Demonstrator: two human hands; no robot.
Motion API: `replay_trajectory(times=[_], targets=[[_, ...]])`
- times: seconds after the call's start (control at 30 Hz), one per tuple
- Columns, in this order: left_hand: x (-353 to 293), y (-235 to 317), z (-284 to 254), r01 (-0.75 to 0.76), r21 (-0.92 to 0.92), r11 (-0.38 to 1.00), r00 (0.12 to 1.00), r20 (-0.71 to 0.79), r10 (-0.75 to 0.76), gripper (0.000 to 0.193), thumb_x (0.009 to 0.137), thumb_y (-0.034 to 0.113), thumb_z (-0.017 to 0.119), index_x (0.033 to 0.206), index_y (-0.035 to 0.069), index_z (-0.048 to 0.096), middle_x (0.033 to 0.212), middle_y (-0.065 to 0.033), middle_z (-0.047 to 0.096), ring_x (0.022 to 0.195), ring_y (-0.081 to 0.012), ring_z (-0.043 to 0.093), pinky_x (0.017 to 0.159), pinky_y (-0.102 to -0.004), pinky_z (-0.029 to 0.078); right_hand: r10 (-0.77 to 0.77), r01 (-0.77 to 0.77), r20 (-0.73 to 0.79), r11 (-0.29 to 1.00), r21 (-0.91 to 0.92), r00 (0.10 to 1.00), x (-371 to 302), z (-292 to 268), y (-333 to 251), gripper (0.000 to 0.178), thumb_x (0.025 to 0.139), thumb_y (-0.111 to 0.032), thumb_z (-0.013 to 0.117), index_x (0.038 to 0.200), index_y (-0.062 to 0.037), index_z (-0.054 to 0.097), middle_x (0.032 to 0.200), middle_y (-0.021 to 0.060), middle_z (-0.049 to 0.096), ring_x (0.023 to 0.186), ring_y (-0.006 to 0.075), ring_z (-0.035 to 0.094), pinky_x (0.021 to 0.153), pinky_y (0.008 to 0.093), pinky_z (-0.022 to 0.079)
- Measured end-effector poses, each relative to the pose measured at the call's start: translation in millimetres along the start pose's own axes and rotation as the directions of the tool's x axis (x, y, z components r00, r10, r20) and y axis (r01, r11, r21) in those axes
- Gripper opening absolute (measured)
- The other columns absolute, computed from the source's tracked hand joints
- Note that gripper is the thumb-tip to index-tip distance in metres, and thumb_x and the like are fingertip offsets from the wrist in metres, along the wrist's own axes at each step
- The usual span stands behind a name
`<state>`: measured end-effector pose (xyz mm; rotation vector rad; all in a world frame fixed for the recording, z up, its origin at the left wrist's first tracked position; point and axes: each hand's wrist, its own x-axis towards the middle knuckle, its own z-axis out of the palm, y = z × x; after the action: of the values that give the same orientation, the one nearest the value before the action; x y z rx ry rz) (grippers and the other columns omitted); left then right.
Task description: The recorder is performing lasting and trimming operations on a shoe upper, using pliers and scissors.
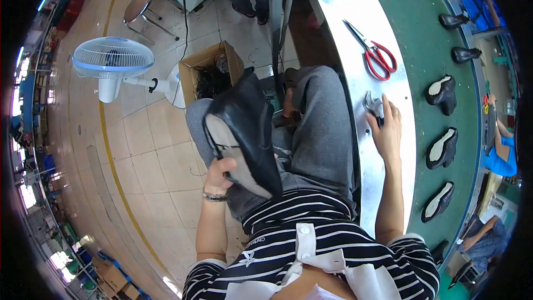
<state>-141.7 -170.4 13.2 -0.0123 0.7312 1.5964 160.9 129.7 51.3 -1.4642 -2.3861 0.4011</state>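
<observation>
My left hand (222, 172) is closed on a black shoe (247, 128), held tilted above my lap. Its pale sole side is turned toward the left, with my thumb pressed on it; the other fingers are mostly hidden behind the shoe. On the metal bench to the right, my right hand (388, 133) has its fingers stretched out and apart, thumb and index finger on either side of a metal-headed plier-like tool (373, 103). The tool's dark handle is partly hidden by the hand. Farther along the bench lie red-handled scissors (378, 61), blades pointing away.
Beyond the metal bench (397, 189), a green conveyor belt (422, 105) carries several black shoes (442, 149). A cardboard box (233, 58) with dark scraps stands ahead on the floor, beside a fan (114, 64). There is a round stool (137, 6). Other people are farther off.
</observation>
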Motion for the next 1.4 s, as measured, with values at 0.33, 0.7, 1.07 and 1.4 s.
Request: replay_trajectory(times=[0.33,0.7,1.07,1.4], targets=[[39,50,93,0.217,0.244,0.945,0.943,-0.303,-0.138,0.03,0.088,0.026,0.068,0.107,0.002,0.064,0.095,-0.0058,0.068,0.082,-0.0133,0.066,0.075,-0.0285,0.054,0.343,-0.527,0.406,0.647,0.551,0.847,-4,5,7,0.041,0.1,-0.021,0.049,0.136,-0.0003,0.052,0.093,0.0104,0.064,0.082,0.0155,0.058,0.075,0.0283,0.044],[81,65,102,-0.234,0.726,0.646,0.946,0.016,0.325,0.08,0.09,0.032,0.067,0.148,-0.004,0.025,0.138,-0.0169,0.047,0.123,-0.0209,0.049,0.104,-0.0309,0.036,-0.308,-0.715,0.85,0.46,0.527,0.428,56,-56,-178,0.065,0.094,-0.003,0.051,0.152,-0.0042,0.021,0.111,0.0205,0.065,0.1,0.0202,0.065,0.079,0.0263,0.049],[115,66,104,-0.269,0.558,0.785,0.952,0.027,0.306,0.039,0.099,0.019,0.046,0.134,0.001,0.049,0.127,-0.008,0.056,0.115,-0.0126,0.052,0.101,-0.0256,0.037,-0.188,-0.707,0.967,0.659,0.256,0.174,104,-48,-230,0.062,0.101,-0.012,0.049,0.153,-0.0115,0.016,0.112,0.0148,0.065,0.097,0.0206,0.065,0.089,0.0336,0.052],[118,59,105,-0.323,0.628,0.708,0.912,0.006,0.41,0.037,0.097,0.014,0.045,0.129,-0.001,0.055,0.119,-0.0074,0.061,0.105,-0.0107,0.057,0.093,-0.0235,0.042,-0.284,-0.378,0.884,0.824,0.423,0.37,83,-38,-219,0.061,0.1,-0.011,0.05,0.151,-0.0048,0.018,0.078,0.0056,0.055,0.064,0.0126,0.057,0.058,0.0289,0.051]])
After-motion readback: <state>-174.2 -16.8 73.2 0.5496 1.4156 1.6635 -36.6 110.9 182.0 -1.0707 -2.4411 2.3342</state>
